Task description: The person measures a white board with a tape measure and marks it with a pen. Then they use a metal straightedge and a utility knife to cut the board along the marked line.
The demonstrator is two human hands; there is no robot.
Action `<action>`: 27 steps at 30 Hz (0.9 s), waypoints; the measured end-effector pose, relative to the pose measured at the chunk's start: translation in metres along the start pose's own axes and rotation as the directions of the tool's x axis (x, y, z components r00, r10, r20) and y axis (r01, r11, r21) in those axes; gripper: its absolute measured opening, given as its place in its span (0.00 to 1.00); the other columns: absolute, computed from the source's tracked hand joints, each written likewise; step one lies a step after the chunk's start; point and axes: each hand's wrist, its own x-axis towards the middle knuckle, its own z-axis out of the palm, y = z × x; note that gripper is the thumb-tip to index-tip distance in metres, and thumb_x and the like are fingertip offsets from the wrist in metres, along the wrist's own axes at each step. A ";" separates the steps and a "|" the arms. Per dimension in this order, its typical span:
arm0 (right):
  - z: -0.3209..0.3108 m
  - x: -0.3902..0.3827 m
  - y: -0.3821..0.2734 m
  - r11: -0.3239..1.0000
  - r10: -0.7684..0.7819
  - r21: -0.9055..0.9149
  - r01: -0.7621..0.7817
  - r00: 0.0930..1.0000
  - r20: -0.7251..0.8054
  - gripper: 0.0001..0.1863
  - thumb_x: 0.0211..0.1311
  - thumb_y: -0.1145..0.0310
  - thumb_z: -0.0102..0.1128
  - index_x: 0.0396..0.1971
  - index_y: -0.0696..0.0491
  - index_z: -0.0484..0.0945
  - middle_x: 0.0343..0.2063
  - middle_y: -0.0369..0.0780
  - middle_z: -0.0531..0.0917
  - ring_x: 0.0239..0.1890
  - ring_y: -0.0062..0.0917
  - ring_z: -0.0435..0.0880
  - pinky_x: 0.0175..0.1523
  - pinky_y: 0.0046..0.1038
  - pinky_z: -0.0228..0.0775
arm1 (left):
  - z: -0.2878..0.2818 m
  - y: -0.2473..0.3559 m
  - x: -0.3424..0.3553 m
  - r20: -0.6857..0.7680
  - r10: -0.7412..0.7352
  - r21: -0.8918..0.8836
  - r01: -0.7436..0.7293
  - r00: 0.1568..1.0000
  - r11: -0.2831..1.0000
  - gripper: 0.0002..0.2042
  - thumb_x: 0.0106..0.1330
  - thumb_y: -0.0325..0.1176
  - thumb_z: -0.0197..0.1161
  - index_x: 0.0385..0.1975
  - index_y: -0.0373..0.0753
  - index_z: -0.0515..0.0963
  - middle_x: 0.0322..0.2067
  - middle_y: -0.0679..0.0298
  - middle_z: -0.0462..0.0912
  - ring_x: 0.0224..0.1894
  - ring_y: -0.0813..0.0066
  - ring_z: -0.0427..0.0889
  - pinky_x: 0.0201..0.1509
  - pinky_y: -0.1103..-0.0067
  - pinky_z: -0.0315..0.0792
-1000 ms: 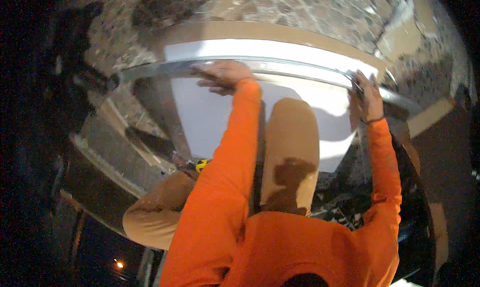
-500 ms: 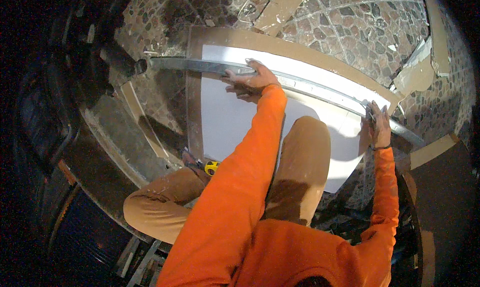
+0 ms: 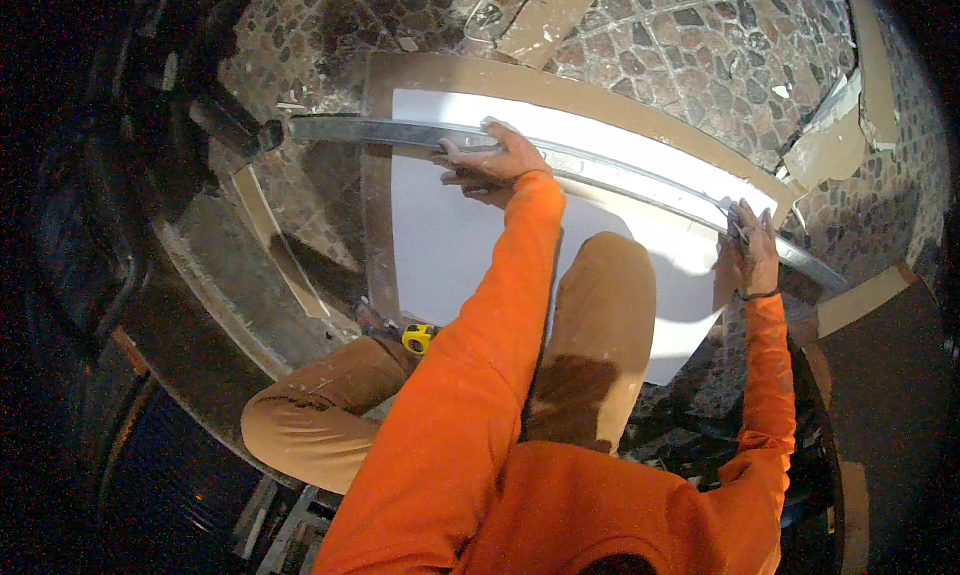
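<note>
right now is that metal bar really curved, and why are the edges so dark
Head view: the straightedge bows only from fisheye distortion, like the white sheet. Hard sunlight lights the middle and throws the arm's shadow across the sheet; the rim falls to black vignette. The left hand is sharp, the right hand softer.

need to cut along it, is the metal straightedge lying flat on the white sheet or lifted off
Flat. The straightedge lies across the white sheet, left hand pressing it down, right hand at its far end. No gap shows beneath it.
</note>
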 end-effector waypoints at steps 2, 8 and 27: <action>0.007 -0.003 0.004 0.947 0.183 0.261 -0.188 0.982 0.044 0.29 0.57 0.80 0.57 0.62 0.53 0.69 0.62 0.47 0.76 0.64 0.35 0.76 0.77 0.46 0.46 | 0.003 0.000 -0.001 -0.031 0.027 0.013 -0.026 0.999 1.000 0.34 0.63 0.52 0.59 0.68 0.50 0.59 0.67 0.36 0.59 0.71 0.34 0.56 0.66 0.51 0.60; 0.001 -0.002 0.001 0.995 -0.004 -0.103 0.004 1.000 0.000 0.27 0.60 0.79 0.56 0.61 0.52 0.70 0.62 0.47 0.76 0.64 0.35 0.76 0.77 0.44 0.46 | -0.003 0.005 -0.003 0.001 -0.002 -0.057 0.002 1.000 0.998 0.33 0.63 0.51 0.59 0.68 0.51 0.59 0.68 0.39 0.59 0.72 0.34 0.54 0.68 0.51 0.56; -0.001 -0.003 0.003 0.986 -0.062 -0.152 0.062 0.998 0.007 0.29 0.58 0.78 0.60 0.62 0.53 0.69 0.61 0.46 0.77 0.65 0.36 0.75 0.76 0.49 0.49 | 0.002 -0.001 -0.001 -0.001 -0.001 -0.016 0.001 1.000 1.000 0.35 0.64 0.52 0.59 0.70 0.51 0.57 0.69 0.33 0.54 0.72 0.36 0.55 0.69 0.51 0.55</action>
